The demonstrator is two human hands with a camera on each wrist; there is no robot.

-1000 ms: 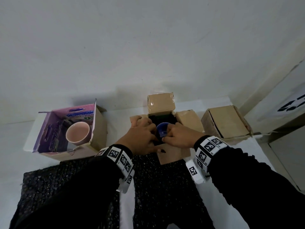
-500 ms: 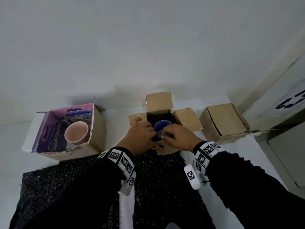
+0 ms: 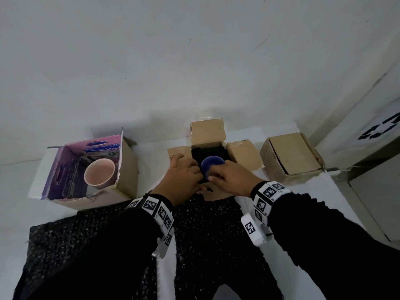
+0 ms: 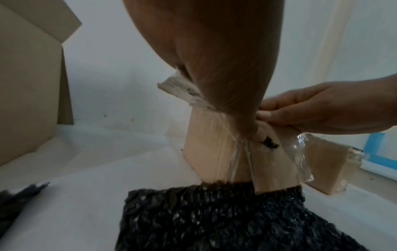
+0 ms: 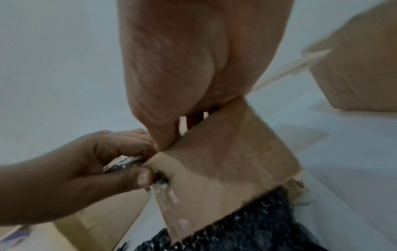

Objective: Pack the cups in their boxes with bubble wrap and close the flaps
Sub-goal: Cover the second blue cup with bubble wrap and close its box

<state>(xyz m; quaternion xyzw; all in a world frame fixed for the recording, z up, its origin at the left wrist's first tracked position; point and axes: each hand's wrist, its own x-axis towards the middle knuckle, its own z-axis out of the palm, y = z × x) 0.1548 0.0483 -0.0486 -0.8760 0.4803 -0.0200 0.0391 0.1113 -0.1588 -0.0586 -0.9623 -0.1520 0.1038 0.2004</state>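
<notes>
On the white bench [image 3: 320, 191], set against the wall, the middle cardboard box [image 3: 216, 148] stands open with its four flaps spread outward, and the blue cup [image 3: 211, 165] sits inside it, ringed by black bubble wrap lining [image 3: 218, 149]. Both hands meet at the near rim of this box. The left hand [image 3: 184, 178] has its fingers curled, pinching a scrap of the black wrap against the box's near flap [image 4: 272, 168]; the right wrist view shows its thumb and forefinger closed on that dark, glittery edge. The right hand [image 3: 229, 179] lies just beside it, fingers bent down over the near side of the cup and the rim of the box; whether they grip the cup or the wrap cannot be told. A large sheet of black bubble wrap [image 3: 205, 234] lies on the bench toward the near edge, under both sleeves, and the box's near flap overlaps its far edge. Toward the left edge of the bench stands a purple printed box [image 3: 127, 169], open at the top, with a pink cup [image 3: 99, 174] upright inside it. Toward the right edge sits a closed cardboard box [image 3: 292, 156], flaps folded down, well apart from the hands.
</notes>
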